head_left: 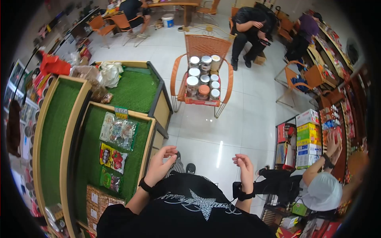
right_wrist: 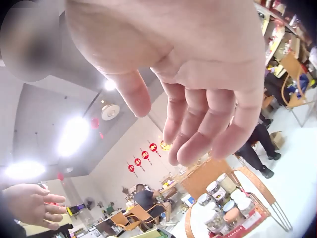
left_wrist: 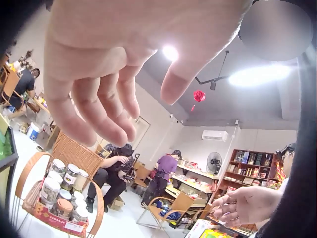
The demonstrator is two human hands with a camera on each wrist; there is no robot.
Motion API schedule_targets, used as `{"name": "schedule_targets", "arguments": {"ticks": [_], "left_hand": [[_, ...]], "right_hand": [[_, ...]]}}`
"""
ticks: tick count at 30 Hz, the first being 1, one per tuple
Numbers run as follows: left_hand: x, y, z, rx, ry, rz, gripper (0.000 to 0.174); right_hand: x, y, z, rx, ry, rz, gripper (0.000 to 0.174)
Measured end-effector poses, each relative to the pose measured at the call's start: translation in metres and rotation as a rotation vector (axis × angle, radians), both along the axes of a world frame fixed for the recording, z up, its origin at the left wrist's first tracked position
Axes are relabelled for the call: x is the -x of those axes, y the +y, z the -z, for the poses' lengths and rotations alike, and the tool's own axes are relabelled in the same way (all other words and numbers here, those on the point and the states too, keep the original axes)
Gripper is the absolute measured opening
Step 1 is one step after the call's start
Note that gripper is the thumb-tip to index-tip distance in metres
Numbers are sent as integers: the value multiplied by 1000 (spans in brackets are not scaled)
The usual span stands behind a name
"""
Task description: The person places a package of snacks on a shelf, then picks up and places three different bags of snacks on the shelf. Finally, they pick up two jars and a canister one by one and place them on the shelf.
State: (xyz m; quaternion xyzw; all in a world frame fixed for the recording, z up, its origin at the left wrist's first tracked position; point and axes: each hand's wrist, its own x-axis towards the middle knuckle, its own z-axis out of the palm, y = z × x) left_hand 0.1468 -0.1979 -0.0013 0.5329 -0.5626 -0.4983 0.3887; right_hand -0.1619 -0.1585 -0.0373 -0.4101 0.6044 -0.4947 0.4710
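My left hand (head_left: 160, 163) is held in the air before my body, fingers loosely bent and nothing in them. It is nearest to the corner of a green-lined display stand (head_left: 135, 174). Level with it on the other side, my right hand (head_left: 245, 169) also hangs in the air, relaxed and holding nothing. Ahead of both hands stands a wicker armchair (head_left: 209, 44). On its seat, a red carton tray (head_left: 198, 101) bears several lidded jars (head_left: 192, 82), one with an orange lid (head_left: 203, 89).
Packaged snack bags (head_left: 113, 158) lie on the stand at left. At right, a person in a white hat (head_left: 323, 191) reaches toward shelves beside stacked boxes (head_left: 308, 137). Another person (head_left: 252, 31) sits behind the armchair. Pale floor tiles (head_left: 206, 131) lie between me and the armchair.
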Motion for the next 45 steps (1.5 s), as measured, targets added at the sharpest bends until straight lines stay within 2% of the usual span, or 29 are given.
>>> {"name": "schedule_targets", "arguments": {"ticks": [4,8,12,18,21,23,34,39,45], "left_hand": [[20,-32,9,-9,36,76,28],[31,-72,7,-59,35,219,30],[27,-124,13,-19,19,239,30],[1,-210,-1,97,10,143,29],[-11,-243,-3,94,9,107,29],[-17,-260,-2,96,2,102,29],[-33,-304,16,-23,-12,52,29],[-30,-322,26,-88,-35,-15,29],[-7,-369,36,-130,-76,-60,30]], "right_hand": [[-2,0,6,-36,-47,1,19],[6,-25,-5,-53,137,-6,21],[7,-71,-6,-26,178,46,21],[-21,-155,-27,26,199,41,22],[-33,-191,-34,23,263,-94,24],[-39,-210,-39,12,294,-112,25],[-56,-281,-15,-108,321,-261,26],[-55,-338,-11,-101,355,-411,27],[-39,-418,10,-41,394,-491,28]]}}
